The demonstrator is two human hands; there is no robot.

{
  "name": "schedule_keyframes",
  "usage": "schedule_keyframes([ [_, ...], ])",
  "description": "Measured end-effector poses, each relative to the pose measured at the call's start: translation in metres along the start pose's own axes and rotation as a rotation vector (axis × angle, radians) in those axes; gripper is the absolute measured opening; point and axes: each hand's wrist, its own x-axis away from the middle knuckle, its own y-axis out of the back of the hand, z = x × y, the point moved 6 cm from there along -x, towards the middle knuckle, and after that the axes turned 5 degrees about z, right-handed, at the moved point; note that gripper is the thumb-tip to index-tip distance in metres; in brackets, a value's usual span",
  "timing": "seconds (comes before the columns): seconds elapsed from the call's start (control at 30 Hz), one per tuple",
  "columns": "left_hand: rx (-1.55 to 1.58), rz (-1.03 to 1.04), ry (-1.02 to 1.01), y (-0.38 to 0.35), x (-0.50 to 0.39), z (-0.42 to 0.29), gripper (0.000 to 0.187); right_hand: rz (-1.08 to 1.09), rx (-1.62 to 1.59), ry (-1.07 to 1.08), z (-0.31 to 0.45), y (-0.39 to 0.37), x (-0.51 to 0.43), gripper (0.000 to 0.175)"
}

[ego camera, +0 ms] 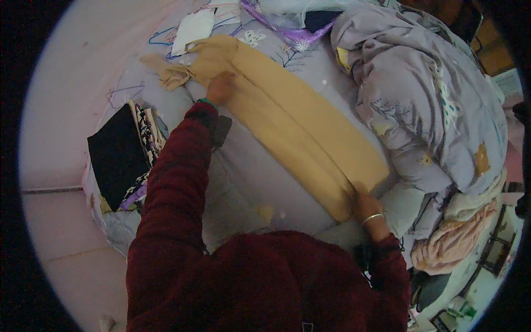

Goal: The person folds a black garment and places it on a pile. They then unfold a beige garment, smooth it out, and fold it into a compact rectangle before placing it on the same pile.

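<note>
A long mustard-yellow garment (298,120) lies folded lengthwise across the bed sheet, running from upper left to lower right. At its upper end, beside a bunched tie or sleeve, my left hand (222,88) rests on the cloth; whether its fingers grip is unclear. My right hand (367,207), with a bangle at the wrist, is at the lower end, its fingers at the hem near the centre crease; the fingertips are dark and blurred. A small dark object (222,130) lies beside my left wrist, partly behind the sleeve.
Folded dark and patterned clothes (114,157) are stacked at the left. A rumpled grey quilt (406,83) fills the right side, with a peach cloth (454,238) below it. Hangers (161,37) and a white cloth (194,31) lie at the top, near a purple-edged cloth (300,39).
</note>
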Motion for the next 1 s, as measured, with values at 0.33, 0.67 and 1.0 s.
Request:
schedule_keyframes([
  [0.33, 0.099, 0.013, 0.179, 0.024, -0.023, 0.018, 0.050, 0.126, 0.040, 0.041, -0.006, -0.015, -0.012, 0.026],
  [0.67, -0.023, -0.040, 0.173, 0.053, -0.039, -0.011, 0.023, 0.079, -0.104, 0.031, -0.004, -0.009, -0.002, 0.034],
  [1.0, -0.349, -0.087, 0.159, 0.025, -0.054, -0.037, 0.027, -0.007, -0.268, 0.098, -0.001, 0.016, -0.003, 0.046],
])
